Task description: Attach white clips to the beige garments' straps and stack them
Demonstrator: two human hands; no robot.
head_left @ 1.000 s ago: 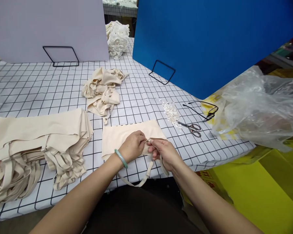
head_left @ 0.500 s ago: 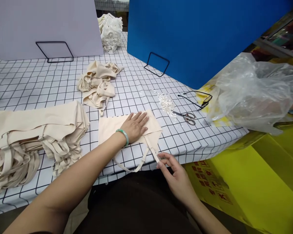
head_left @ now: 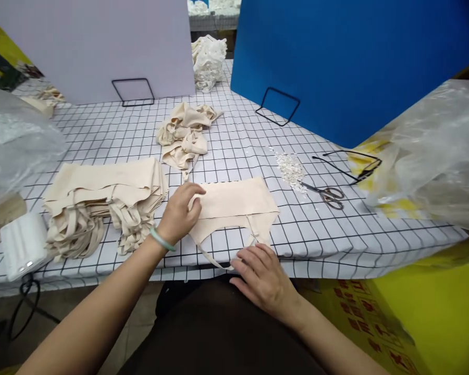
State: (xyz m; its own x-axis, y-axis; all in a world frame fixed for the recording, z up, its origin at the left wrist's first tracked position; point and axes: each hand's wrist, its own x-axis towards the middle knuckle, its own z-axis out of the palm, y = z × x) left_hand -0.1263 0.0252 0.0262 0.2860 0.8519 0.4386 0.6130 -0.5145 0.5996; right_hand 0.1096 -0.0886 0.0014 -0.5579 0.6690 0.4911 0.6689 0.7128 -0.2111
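Note:
A beige strappy top (head_left: 230, 200) lies flat before me, its straps toward the table's front edge. My left hand (head_left: 182, 213), with a green bangle (head_left: 162, 238) on the wrist, rests at the top's left edge. Its fingers are bent, with a gap between thumb and forefinger. Over the right strap lies my right hand (head_left: 263, 276), fingers stretched out and touching the strap and lower edge. Part of that strap is hidden beneath it. To the left is a stack of similar tops (head_left: 105, 182), straps hanging in loops at the front.
Scissors (head_left: 324, 194) lie beside white scraps (head_left: 291, 169) and black-framed glasses (head_left: 352, 164). Crumpled beige tops (head_left: 187, 133) sit farther back. A purple board (head_left: 101, 47) and a blue board (head_left: 336, 62) stand behind. Clear plastic (head_left: 433, 156) covers the right; a white device (head_left: 25, 245) sits left.
My left hand has lifted from the top's middle and moved to its left edge. My right hand has turned palm down over the strap it was pinching. The view has swung left.

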